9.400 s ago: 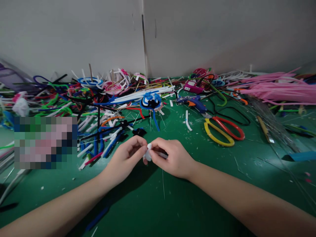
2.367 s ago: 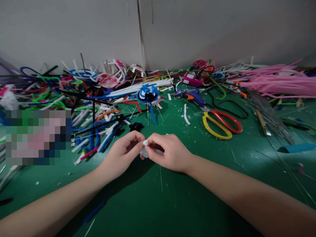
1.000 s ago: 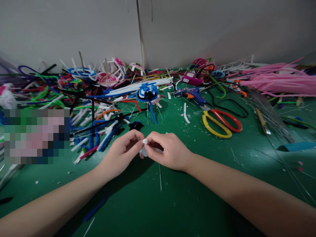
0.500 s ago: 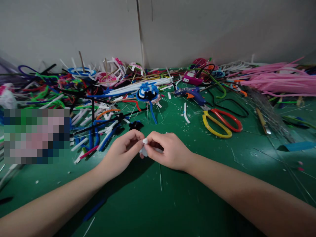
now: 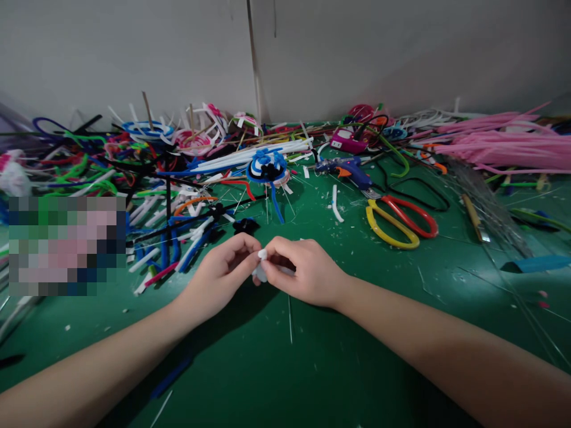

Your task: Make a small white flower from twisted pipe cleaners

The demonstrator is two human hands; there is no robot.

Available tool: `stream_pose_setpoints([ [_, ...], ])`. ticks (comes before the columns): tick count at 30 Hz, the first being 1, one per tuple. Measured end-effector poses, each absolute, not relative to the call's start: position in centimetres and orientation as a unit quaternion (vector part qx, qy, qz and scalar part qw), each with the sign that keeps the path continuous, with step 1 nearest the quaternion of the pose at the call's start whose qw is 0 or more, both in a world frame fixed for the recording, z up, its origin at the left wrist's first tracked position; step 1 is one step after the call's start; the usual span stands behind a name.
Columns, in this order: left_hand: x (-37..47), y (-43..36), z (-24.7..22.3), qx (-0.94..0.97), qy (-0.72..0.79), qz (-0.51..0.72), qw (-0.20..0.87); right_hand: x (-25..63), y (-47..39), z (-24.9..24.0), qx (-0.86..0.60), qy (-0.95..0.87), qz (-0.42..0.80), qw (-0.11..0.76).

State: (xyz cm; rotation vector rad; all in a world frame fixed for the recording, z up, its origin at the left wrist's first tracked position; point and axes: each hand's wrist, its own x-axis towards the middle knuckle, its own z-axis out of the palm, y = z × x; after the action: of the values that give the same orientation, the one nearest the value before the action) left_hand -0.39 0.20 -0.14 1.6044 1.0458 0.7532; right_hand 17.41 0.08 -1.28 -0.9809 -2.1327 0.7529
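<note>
My left hand [image 5: 225, 270] and my right hand [image 5: 301, 270] meet at the middle of the view, above the green table [image 5: 285, 380]. Between their pinched fingertips is a white pipe cleaner [image 5: 262, 254], its end showing as a small rounded tip. More of the white fuzzy piece shows under the thumbs; the fingers hide the rest. Both hands are closed on it. Just beyond my left hand lies a black pipe-cleaner flower [image 5: 245, 226]. Farther back sits a round blue, white and black pipe-cleaner piece [image 5: 267, 169].
Scissors with yellow and red handles [image 5: 401, 223] lie right of my hands. Behind them are a blue glue gun [image 5: 350, 171] and a magenta box [image 5: 348, 141]. Pink pipe cleaners [image 5: 504, 145] pile at far right. Blue, white and black pieces [image 5: 178, 238] crowd the left. A grey wall [image 5: 134, 53] stands behind.
</note>
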Motion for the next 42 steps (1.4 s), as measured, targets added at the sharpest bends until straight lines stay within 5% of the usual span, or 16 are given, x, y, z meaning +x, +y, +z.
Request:
stream_pose_setpoints([
  [42, -0.47, 0.14, -0.28, 0.669, 0.439, 0.315, 0.511, 17.45, 0.08, -1.31, -0.361, -0.811, 0.302, 0.348],
])
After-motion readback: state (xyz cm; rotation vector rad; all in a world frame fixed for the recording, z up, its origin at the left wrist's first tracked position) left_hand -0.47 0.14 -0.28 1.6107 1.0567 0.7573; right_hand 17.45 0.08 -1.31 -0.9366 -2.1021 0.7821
